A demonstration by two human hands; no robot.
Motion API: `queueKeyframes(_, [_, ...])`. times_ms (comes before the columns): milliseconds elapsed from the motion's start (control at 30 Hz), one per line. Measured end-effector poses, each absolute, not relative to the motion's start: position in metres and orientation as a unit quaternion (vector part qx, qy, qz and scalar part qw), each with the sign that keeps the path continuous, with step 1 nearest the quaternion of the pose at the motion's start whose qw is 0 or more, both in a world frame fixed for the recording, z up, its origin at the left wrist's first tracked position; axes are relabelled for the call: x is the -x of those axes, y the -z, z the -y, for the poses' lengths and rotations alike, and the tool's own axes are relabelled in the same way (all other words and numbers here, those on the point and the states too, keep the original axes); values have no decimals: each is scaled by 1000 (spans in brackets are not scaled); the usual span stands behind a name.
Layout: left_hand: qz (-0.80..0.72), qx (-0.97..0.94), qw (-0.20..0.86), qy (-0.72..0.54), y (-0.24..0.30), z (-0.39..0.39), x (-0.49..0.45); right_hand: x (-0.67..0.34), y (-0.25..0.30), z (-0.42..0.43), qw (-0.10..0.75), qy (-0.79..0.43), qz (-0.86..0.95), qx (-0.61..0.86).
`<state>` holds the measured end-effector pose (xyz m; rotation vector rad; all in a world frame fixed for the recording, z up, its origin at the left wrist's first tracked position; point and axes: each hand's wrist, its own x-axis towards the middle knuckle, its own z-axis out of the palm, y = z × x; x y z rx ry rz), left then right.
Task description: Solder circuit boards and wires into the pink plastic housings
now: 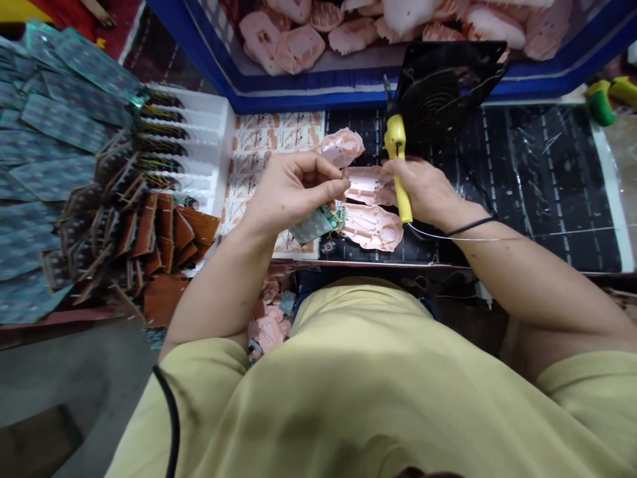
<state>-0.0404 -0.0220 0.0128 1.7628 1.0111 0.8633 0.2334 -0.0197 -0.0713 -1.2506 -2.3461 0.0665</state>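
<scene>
My right hand (428, 189) is wrapped round a yellow soldering gun (395, 136), its metal tip pointing up and away from me. A thin solder wire (432, 235) trails from the handle's lower end past my wrist. My left hand (291, 192) is closed in a pinch over the work; whatever sits between thumb and fingertip is too small to name. Beneath it lies a circuit board (311, 227) with thin wires, next to an open pink plastic shell (375, 227). Two more pink shells, one in the middle (367, 180) and one behind (344, 147), lie beyond it.
A blue crate (308, 99) of pink shells stands at the back, with a black fan (438, 99) before it. To the left, stacked circuit boards (64, 126) and brown boards (159, 232) crowd a white foam rack (212, 133). Black sheeting (542, 186) covers the table's right.
</scene>
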Motion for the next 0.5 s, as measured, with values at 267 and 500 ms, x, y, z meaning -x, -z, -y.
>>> queueKeyframes(267, [-390, -837, 345, -169, -18, 10, 21, -237, 66, 57, 268, -13, 873, 408])
queueKeyframes(500, [-396, -870, 271, -110, 11, -3, -9, -260, 24, 117, 392, 30, 828, 399])
